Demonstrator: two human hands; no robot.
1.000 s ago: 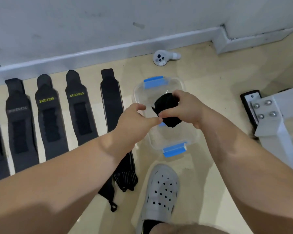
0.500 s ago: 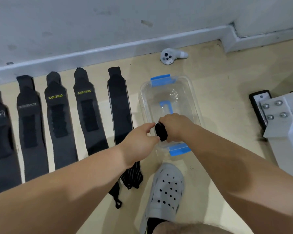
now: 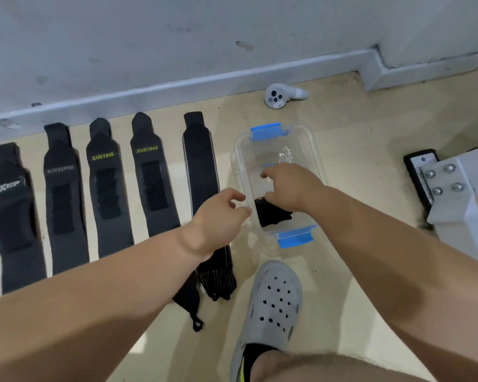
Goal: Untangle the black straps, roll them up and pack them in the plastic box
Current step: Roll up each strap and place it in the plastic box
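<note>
A clear plastic box (image 3: 313, 150) with blue clips stands on the floor. One rolled black strap (image 3: 272, 216) lies inside at its near end. My right hand (image 3: 290, 186) is inside the box just above the roll, fingers spread, thumb at the roll's top edge. My left hand (image 3: 218, 219) hovers at the box's left rim with its fingers loosely apart and nothing in them. Several black straps lie flat in a row to the left, among them a long plain strap (image 3: 202, 166) beside the box and a XUEYING strap (image 3: 152, 183).
A white controller (image 3: 280, 96) lies by the baseboard beyond the box. My grey perforated shoe (image 3: 271, 304) is just in front of the box. A white bolted metal frame foot (image 3: 453, 188) stands at the right.
My right hand carried the rolled strap down into the near end of the box and has loosened its grip. My left hand stayed by the box's left rim.
</note>
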